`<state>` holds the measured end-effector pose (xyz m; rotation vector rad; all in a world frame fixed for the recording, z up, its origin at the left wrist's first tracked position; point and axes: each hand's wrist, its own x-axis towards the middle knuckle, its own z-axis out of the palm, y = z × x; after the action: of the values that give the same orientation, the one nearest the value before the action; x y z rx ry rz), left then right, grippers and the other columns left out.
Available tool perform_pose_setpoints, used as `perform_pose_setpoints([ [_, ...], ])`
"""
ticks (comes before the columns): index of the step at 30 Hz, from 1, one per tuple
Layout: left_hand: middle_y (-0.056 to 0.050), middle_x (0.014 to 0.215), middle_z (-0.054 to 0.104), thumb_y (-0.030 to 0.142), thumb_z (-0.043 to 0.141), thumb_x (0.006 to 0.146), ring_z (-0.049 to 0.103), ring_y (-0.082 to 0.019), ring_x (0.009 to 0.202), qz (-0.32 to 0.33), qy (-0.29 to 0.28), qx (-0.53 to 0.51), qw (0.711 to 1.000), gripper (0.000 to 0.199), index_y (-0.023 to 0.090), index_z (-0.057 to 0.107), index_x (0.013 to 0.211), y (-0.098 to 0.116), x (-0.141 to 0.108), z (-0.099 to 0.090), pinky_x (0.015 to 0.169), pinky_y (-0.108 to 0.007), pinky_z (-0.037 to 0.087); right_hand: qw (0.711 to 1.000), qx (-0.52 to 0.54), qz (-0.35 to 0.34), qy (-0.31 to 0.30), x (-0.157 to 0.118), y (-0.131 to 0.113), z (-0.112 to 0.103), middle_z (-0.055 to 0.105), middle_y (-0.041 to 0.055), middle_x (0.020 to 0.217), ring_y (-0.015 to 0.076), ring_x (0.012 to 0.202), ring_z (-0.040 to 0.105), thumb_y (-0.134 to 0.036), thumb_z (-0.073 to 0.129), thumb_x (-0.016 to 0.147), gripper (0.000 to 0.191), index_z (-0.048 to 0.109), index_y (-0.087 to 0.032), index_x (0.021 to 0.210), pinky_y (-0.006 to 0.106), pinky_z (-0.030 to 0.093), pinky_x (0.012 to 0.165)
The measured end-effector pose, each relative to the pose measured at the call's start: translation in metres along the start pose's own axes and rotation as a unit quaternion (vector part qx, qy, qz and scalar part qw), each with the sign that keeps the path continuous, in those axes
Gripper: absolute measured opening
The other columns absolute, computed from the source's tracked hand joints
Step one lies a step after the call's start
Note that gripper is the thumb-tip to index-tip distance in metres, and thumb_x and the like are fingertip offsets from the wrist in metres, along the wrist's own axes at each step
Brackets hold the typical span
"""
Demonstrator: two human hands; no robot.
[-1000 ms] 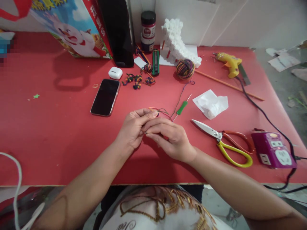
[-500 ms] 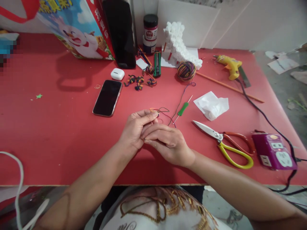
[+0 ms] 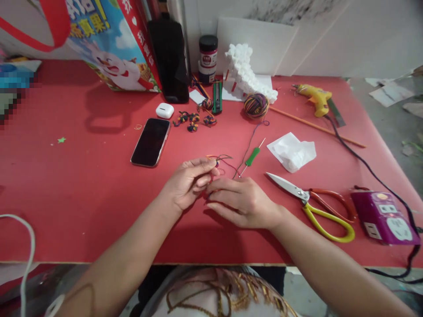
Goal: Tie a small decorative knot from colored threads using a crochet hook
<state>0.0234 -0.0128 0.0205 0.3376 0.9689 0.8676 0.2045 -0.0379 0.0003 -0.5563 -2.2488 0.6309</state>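
My left hand (image 3: 193, 182) pinches a small dark piece of multicolored yarn work (image 3: 217, 163) between thumb and forefinger. Loose yarn ends (image 3: 228, 164) stick out from it to the right. Close beside it, my right hand (image 3: 246, 202) has its fingers curled, and a dark bit of yarn shows between thumb and forefinger; most of it is hidden. Just beyond the right hand lies a green-handled crochet hook (image 3: 253, 156). A strand runs past the hook toward a ball of multicolored yarn (image 3: 256, 106). Several small crocheted pieces (image 3: 193, 118) lie farther back.
Scissors (image 3: 300, 193), a crumpled white tissue (image 3: 292, 152) and a purple power socket (image 3: 385, 215) lie at right. Behind them are a yellow glue gun (image 3: 315, 99) and an orange stick (image 3: 317, 125). A phone (image 3: 151, 142) and white earbud case (image 3: 164, 110) lie left.
My right hand has drawn a little away to the right from the left hand, its fingers parting slightly. The left hand keeps its pinch. The camera view has tilted up slightly.
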Motion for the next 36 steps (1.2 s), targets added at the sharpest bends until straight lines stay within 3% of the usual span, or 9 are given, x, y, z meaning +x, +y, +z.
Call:
perform_pose_setpoints([
  [3,-0.001,0.058,0.068,0.012,0.09,0.069,0.047,-0.001,0.04,0.003,0.004,0.011,1.0,0.018,0.01,0.072,0.071,-0.002,0.001,-0.002,0.039,-0.011,0.035,0.997,0.036,0.02,0.066,0.0,-0.001,-0.008,0.083,0.0117,0.104,0.0184,0.081,0.08,-0.024,0.069,0.103,0.014,0.075,-0.021,0.091,0.029,0.062,0.065],
  [7,-0.001,0.06,0.069,0.02,0.087,0.072,0.051,-0.005,0.042,0.044,-0.02,0.088,0.995,0.016,0.013,0.073,0.076,-0.007,0.002,-0.005,0.039,-0.015,0.037,0.939,0.065,0.227,0.25,0.003,0.004,-0.009,0.076,0.0089,0.099,0.0174,0.073,0.071,-0.023,0.069,0.101,0.006,0.075,-0.024,0.1,0.033,0.059,0.064],
  [9,-0.001,0.06,0.068,0.024,0.083,0.075,0.049,-0.006,0.041,0.073,-0.03,0.126,0.989,0.014,0.014,0.074,0.079,-0.009,0.002,-0.005,0.038,-0.017,0.035,0.889,0.167,0.338,0.26,0.005,0.008,-0.008,0.074,0.0059,0.103,0.0114,0.059,0.061,-0.03,0.076,0.095,0.018,0.071,-0.024,0.111,0.028,0.051,0.052],
  [12,0.001,0.059,0.067,0.025,0.077,0.079,0.048,-0.006,0.04,0.104,-0.032,0.171,0.979,0.015,0.015,0.071,0.088,-0.01,0.0,-0.004,0.039,-0.018,0.033,0.829,0.323,0.423,0.172,0.009,0.011,-0.008,0.073,0.0016,0.084,0.0084,0.049,0.055,-0.042,0.082,0.088,0.033,0.07,-0.019,0.107,0.024,0.042,0.044],
  [16,0.004,0.057,0.064,0.022,0.074,0.078,0.048,-0.008,0.041,0.137,-0.025,0.217,0.966,0.022,0.02,0.06,0.095,-0.009,-0.003,0.0,0.04,-0.019,0.033,0.799,0.383,0.451,0.11,0.012,0.008,-0.007,0.065,-0.0037,0.06,0.0078,0.042,0.049,-0.04,0.08,0.087,0.026,0.07,-0.016,0.088,0.023,0.037,0.041],
  [22,0.004,0.059,0.065,0.022,0.075,0.08,0.054,-0.009,0.046,0.14,-0.044,0.244,0.959,0.023,0.018,0.059,0.097,-0.009,-0.005,0.001,0.046,-0.02,0.039,0.792,0.368,0.466,0.138,0.013,0.008,-0.004,0.071,-0.0005,0.063,0.0072,0.042,0.05,-0.028,0.078,0.08,0.014,0.071,-0.016,0.08,0.022,0.037,0.04],
  [27,0.0,0.067,0.071,0.028,0.081,0.077,0.055,-0.009,0.046,0.131,-0.043,0.145,0.98,0.031,0.016,0.061,0.098,-0.013,0.001,-0.001,0.043,-0.02,0.038,0.787,0.352,0.461,0.211,0.015,0.005,-0.002,0.066,-0.0013,0.056,0.0063,0.042,0.044,-0.033,0.078,0.081,0.019,0.072,-0.016,0.074,0.023,0.03,0.04],
  [32,-0.001,0.067,0.071,0.028,0.088,0.071,0.055,-0.008,0.047,0.079,-0.046,0.094,0.991,0.038,0.013,0.064,0.097,-0.016,0.004,-0.001,0.042,-0.018,0.037,0.794,0.34,0.441,0.243,0.011,0.004,0.007,0.073,0.0018,0.067,0.0112,0.055,0.059,-0.033,0.08,0.083,0.018,0.075,-0.017,0.077,0.027,0.048,0.054],
  [36,-0.001,0.066,0.072,0.026,0.088,0.073,0.056,-0.007,0.048,0.071,-0.055,0.085,0.992,0.035,0.013,0.067,0.096,-0.018,0.005,0.0,0.044,-0.017,0.037,0.774,0.363,0.456,0.247,0.008,0.005,0.011,0.072,0.0018,0.067,0.0142,0.061,0.066,-0.037,0.084,0.083,0.023,0.075,-0.018,0.076,0.031,0.057,0.064],
])
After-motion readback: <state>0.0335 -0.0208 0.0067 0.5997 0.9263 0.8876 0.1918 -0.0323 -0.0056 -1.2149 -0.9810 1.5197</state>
